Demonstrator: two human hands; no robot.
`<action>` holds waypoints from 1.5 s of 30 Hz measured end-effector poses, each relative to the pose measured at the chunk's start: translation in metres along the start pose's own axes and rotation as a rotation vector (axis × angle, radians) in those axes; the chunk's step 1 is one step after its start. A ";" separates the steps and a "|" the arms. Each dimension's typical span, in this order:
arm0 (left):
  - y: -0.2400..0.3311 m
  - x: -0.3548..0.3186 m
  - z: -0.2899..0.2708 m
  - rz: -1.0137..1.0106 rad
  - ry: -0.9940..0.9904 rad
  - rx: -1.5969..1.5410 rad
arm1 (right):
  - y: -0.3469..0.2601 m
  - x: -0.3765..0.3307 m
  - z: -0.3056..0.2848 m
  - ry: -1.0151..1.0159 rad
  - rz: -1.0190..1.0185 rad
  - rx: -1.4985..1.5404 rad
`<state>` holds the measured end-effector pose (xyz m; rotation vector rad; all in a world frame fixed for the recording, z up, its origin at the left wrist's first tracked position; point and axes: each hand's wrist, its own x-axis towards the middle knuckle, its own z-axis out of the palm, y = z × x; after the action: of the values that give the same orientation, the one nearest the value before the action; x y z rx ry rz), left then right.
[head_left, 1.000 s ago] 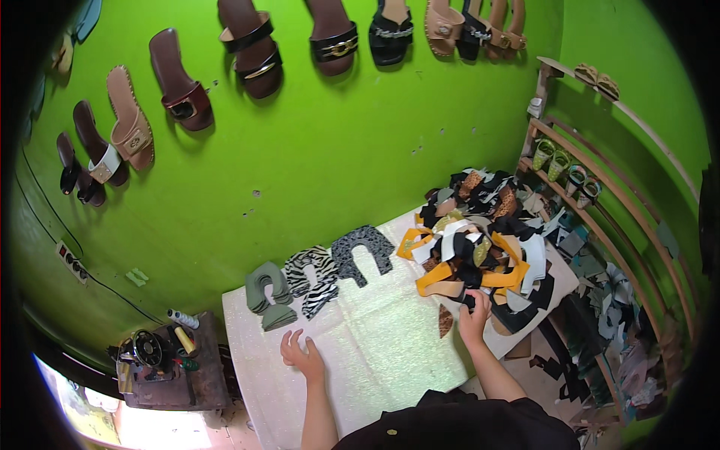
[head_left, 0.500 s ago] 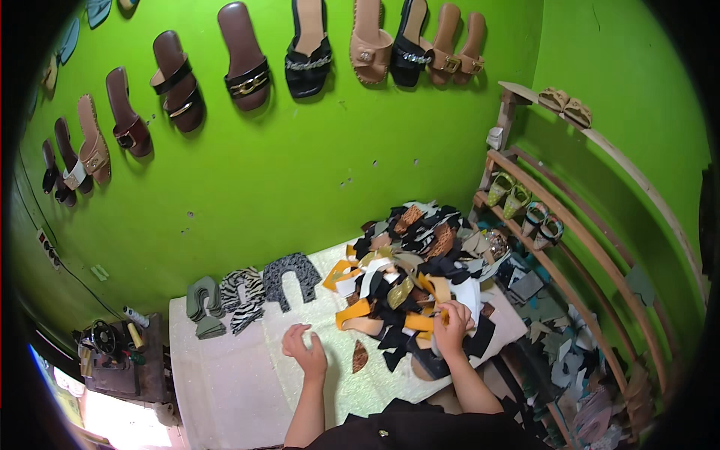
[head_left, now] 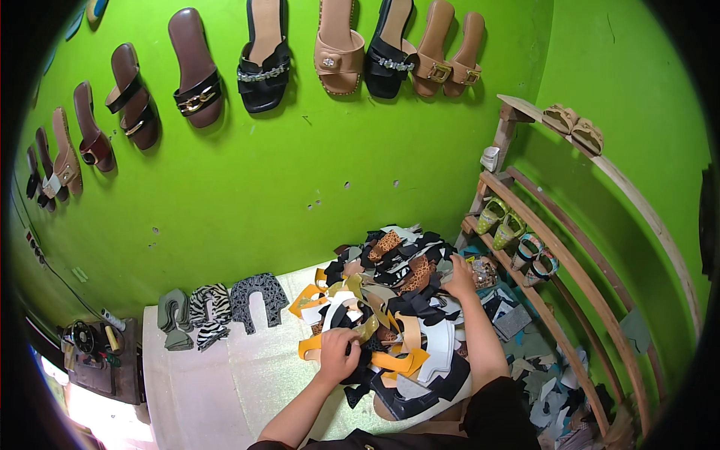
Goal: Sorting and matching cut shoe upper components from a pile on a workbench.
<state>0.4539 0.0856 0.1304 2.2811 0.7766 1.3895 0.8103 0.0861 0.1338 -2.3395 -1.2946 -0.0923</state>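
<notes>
Green wall (head_left: 225, 187) beyond pale tabletop (head_left: 217, 386). Right: tangled scraps (head_left: 401, 362), orange, black, white. Left hand (head_left: 340, 355) half-curled at near side, right hand (head_left: 459, 279) bent at far edge; grips unclear. Far left: grey pieces (head_left: 177, 309).

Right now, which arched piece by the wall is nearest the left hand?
The speckled grey arch, rightmost; the striped arch and grey-green arch lie farther left.

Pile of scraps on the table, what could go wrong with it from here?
The pile of scraps reaches close to the right edge of the table, so some might slide off near the right hand. Its pieces overlap, so pulling one with the left hand could drag others along.
</notes>
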 end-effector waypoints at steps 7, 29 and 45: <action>0.000 0.002 0.022 -0.063 -0.005 -0.048 | 0.017 0.017 0.029 -0.251 -0.030 -0.033; 0.024 0.068 0.078 0.177 -0.389 -0.160 | -0.072 -0.125 -0.035 -0.043 -0.106 0.935; 0.023 -0.015 -0.006 0.117 -0.198 -0.370 | -0.103 -0.205 -0.028 -0.406 0.105 1.764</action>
<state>0.4494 0.0585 0.1352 2.1518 0.2988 1.2116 0.6172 -0.0402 0.1395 -0.8307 -0.7044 1.1092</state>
